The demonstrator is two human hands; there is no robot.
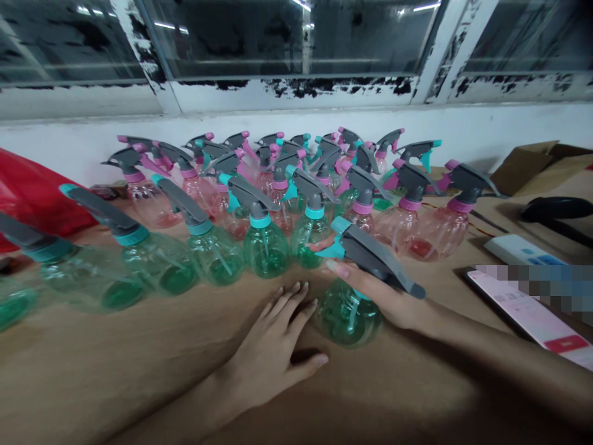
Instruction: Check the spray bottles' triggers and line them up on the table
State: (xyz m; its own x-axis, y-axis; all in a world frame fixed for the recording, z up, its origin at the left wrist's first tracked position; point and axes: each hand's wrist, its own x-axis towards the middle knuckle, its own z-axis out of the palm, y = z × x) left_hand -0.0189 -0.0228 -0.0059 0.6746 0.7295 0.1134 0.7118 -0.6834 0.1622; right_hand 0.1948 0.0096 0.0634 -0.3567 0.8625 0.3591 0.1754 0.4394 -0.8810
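My right hand is wrapped round the neck of a green spray bottle with a grey and teal trigger head. The bottle is nearly upright at the near side of the table, its nozzle pointing to the left and away. My left hand lies with fingers spread just left of that bottle, palm down over the tabletop, holding nothing. Behind the hands stands a row of green spray bottles with teal collars. Pink spray bottles with grey and pink heads stand beyond and to the right.
A phone with a lit screen lies at the right, near a white device and a black object. An open cardboard box sits at the back right. Red material is at the left. Windows line the wall.
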